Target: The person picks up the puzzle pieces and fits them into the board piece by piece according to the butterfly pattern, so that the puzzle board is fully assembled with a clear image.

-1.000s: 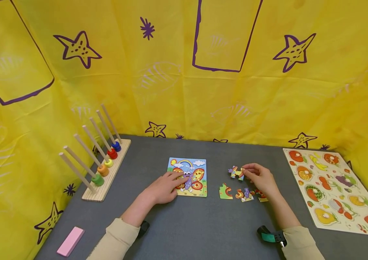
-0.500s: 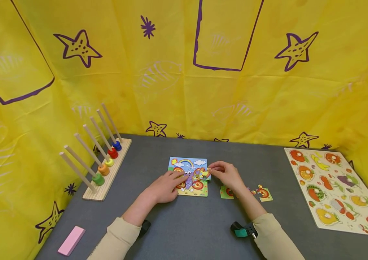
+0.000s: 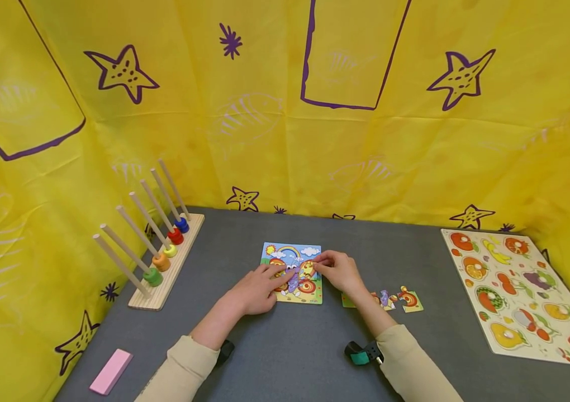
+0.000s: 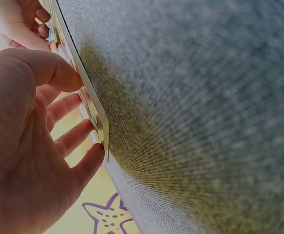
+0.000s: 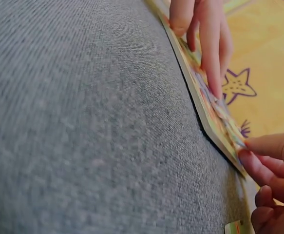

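A small square butterfly puzzle board [image 3: 292, 251] lies on the grey table. My left hand [image 3: 256, 289] rests on its left half, fingers reaching over the butterfly; the left wrist view shows the thumb at the board's near edge [image 4: 102, 114] and fingertips on its face. With thumb and fingertips, my right hand [image 3: 340, 271] pinches a jigsaw piece [image 3: 308, 267] over the board's upper right, on the butterfly's wing. In the right wrist view those fingertips are right at the board [image 5: 207, 114]. My right forearm partly covers the loose pieces, among them a red-and-yellow one [image 3: 411, 300].
At the left stands a wooden peg rack [image 3: 164, 273] with coloured rings on tall pegs. A pink block [image 3: 111, 371] lies at the front left. A fruit puzzle board [image 3: 521, 296] lies at the right. Yellow patterned cloth [image 3: 265, 145] encloses the table's back and sides.
My right hand has carried the jigsaw piece leftward from beside the loose pieces onto the board's upper right. My left hand has stayed on the board.
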